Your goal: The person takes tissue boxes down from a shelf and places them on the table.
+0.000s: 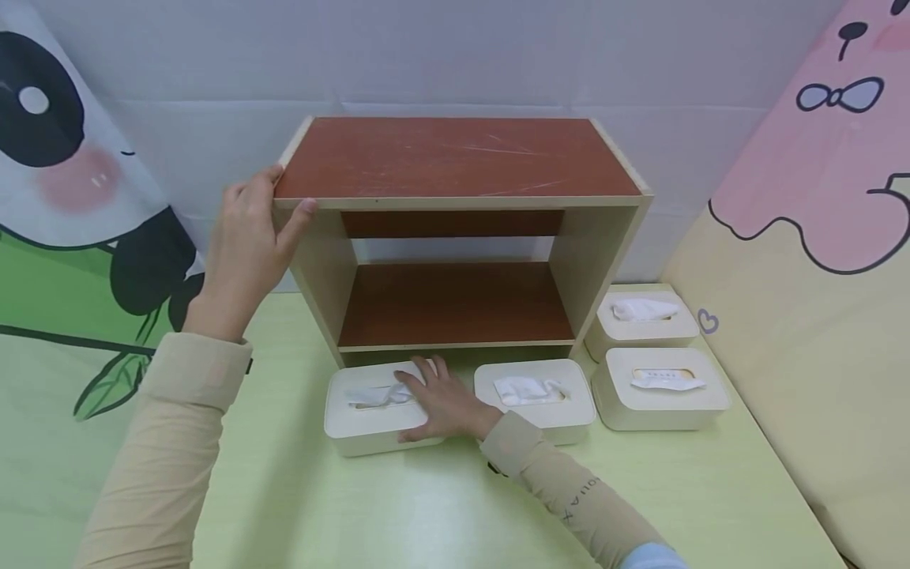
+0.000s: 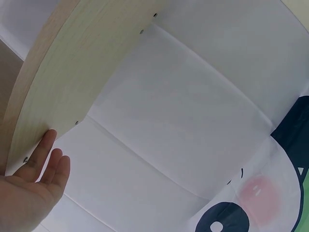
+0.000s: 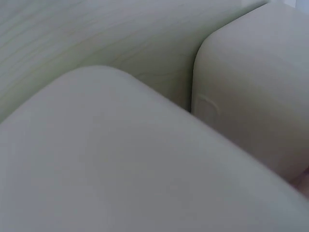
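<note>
A small wooden shelf unit (image 1: 458,158) with a scratched reddish-brown top stands on the table. My left hand (image 1: 245,237) grips its upper left corner, thumb at the front top edge; in the left wrist view the fingers (image 2: 46,150) lie along the pale side panel (image 2: 63,82). In front of the unit, my right hand (image 1: 444,399) holds the right end of a white tissue box (image 1: 370,407), thumb on its front side and fingers spread across the lid. Close beside that wrist sits a second tissue box (image 1: 536,395). Only a sliver of the right hand shows in the right wrist view.
Two more tissue boxes stand on the right, one nearer (image 1: 661,391) and one behind it (image 1: 643,316). The pale table (image 1: 355,514) meets a cream side wall (image 1: 803,356). Behind the shelf unit hangs a white cloth (image 1: 455,55), and cartoon prints flank both sides.
</note>
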Available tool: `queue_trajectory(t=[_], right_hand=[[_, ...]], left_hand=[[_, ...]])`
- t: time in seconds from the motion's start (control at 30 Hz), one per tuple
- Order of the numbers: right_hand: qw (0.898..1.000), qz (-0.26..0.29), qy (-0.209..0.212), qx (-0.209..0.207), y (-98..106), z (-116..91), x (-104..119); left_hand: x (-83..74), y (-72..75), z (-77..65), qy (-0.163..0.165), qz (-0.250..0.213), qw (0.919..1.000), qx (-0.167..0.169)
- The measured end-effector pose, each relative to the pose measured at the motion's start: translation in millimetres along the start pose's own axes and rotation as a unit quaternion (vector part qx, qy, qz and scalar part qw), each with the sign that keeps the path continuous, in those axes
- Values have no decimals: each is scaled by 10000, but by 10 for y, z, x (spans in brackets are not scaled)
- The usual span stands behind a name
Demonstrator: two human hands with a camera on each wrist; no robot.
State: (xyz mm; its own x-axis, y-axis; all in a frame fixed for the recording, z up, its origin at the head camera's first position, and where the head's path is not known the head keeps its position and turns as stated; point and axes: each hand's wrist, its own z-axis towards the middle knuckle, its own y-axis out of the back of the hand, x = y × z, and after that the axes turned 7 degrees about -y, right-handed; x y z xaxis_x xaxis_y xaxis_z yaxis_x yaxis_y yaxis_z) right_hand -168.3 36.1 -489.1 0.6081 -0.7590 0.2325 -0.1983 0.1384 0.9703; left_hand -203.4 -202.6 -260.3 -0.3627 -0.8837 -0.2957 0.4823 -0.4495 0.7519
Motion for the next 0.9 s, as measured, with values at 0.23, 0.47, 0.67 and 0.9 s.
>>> queue_trajectory(t=[0.23, 0.47, 0.67, 0.9], right_hand=[[10000, 0, 80, 9, 23, -19, -19], [9994, -220, 165, -209, 175, -95, -42], [9967, -169, 317, -733, 431, -299, -115], [9871, -87, 282, -1572, 732, -640, -344]], left_hand=[[4, 9, 2, 4, 30, 10000, 57], [-3, 33, -5, 94, -5, 9998, 158], [-22, 41, -16, 248, -50, 9995, 212], [-29, 76, -141, 348, 216, 9982, 429]])
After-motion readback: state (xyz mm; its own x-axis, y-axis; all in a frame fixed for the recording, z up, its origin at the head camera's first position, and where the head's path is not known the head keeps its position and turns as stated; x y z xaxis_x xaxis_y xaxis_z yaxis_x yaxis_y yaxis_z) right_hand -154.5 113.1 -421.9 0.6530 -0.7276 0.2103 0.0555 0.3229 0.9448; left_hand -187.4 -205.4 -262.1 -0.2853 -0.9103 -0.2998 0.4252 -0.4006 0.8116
